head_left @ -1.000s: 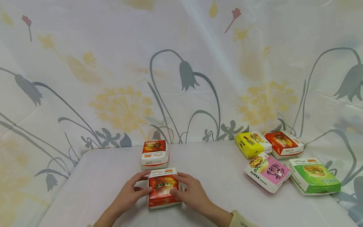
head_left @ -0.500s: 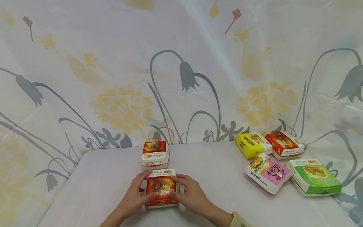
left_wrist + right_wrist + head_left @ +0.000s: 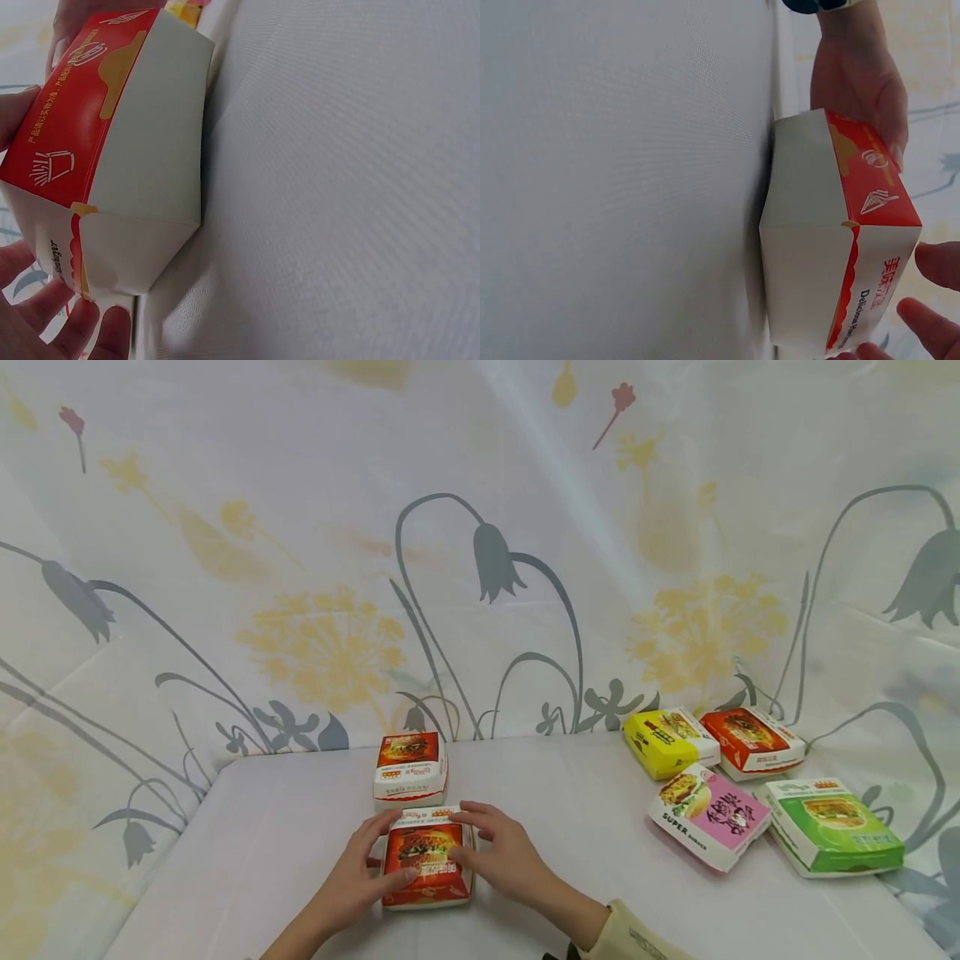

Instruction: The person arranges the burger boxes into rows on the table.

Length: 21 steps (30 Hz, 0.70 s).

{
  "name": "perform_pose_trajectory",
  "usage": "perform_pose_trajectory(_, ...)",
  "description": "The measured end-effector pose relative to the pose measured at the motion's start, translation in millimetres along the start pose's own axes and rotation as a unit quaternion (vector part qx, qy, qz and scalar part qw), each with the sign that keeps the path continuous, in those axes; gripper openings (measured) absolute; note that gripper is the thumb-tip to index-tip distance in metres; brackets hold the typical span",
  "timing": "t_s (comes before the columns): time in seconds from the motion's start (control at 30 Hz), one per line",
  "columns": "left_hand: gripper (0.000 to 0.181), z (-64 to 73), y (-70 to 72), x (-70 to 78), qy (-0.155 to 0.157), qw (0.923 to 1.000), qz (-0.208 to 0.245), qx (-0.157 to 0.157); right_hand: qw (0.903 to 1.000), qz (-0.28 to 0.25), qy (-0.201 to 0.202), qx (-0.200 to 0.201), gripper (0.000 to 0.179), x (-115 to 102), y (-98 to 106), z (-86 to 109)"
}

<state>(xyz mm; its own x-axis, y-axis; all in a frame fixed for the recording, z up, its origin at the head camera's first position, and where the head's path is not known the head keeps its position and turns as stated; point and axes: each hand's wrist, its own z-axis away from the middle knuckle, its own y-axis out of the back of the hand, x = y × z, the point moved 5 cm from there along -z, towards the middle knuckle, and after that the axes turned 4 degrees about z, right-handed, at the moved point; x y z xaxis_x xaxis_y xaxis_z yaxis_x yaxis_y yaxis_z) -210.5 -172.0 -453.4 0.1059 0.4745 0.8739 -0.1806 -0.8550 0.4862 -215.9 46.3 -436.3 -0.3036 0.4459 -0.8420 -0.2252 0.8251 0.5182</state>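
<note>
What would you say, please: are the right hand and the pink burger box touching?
Apart: the head view shows bare white tablecloth between the right hand and the pink burger box.

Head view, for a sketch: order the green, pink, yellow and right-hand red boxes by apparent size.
1. Green box
2. Pink box
3. Yellow box and right-hand red box: too alike to rank.

That pair lies farther back, so true sizes are unsure.

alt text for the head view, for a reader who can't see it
A person's left hand and right hand flank a red and white cardboard burger box on a white cloth-covered table. Behind it sits a similar red box; to the right cluster a yellow box, another red box, a pink box and a green box.
</note>
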Motion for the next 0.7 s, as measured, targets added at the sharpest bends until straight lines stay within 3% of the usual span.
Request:
perform_pose_trajectory(0.33,0.081,-0.6,-0.6,-2.1,0.001,1.0000,0.007,-0.001,0.9999,0.005,-0.005,-0.012,0.035,4,-5,-13.4)
perform_pose_trajectory(0.7,0.077,-0.1,5.7,-3.4,0.004,0.9998,-0.009,-0.020,0.9988,0.017,-0.012,-0.045,0.038,5,-3,-11.0)
